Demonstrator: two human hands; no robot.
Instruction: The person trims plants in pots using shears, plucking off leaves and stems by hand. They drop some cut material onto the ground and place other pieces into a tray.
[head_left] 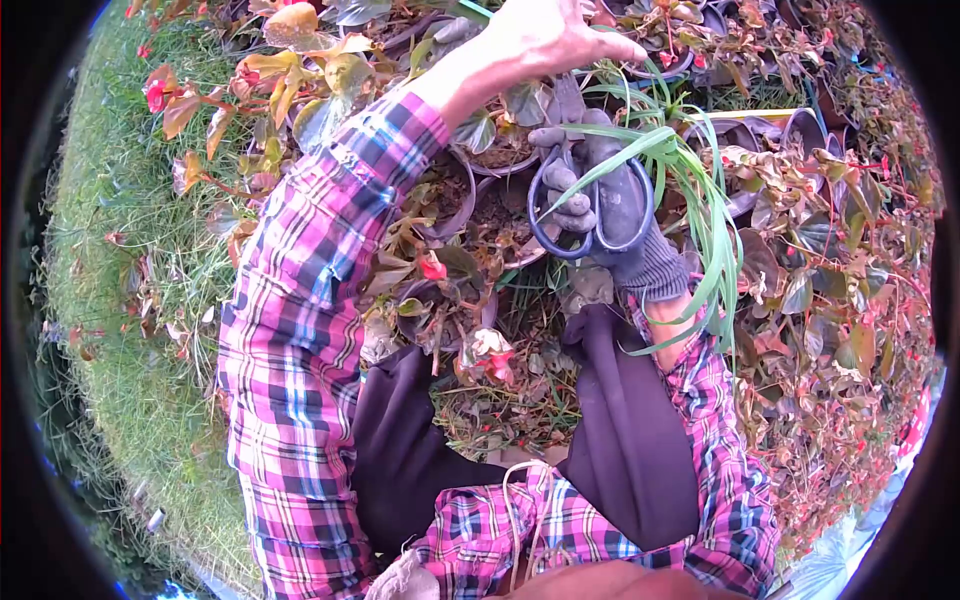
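My right hand wears a grey glove and has its fingers through the dark handles of a pair of scissors. The blades point up into the foliage and are mostly hidden. Long green grass blades drape over that glove and wrist. My bare left hand reaches further up and forward, closed among the leaves just above the scissors; what it grips is hidden. Both arms wear pink plaid sleeves.
Dark plastic pots with red-flowered, bronze-leaved plants crowd the ground ahead and to the right. A strip of lawn runs along the left. My knees in dark trousers are at the bottom.
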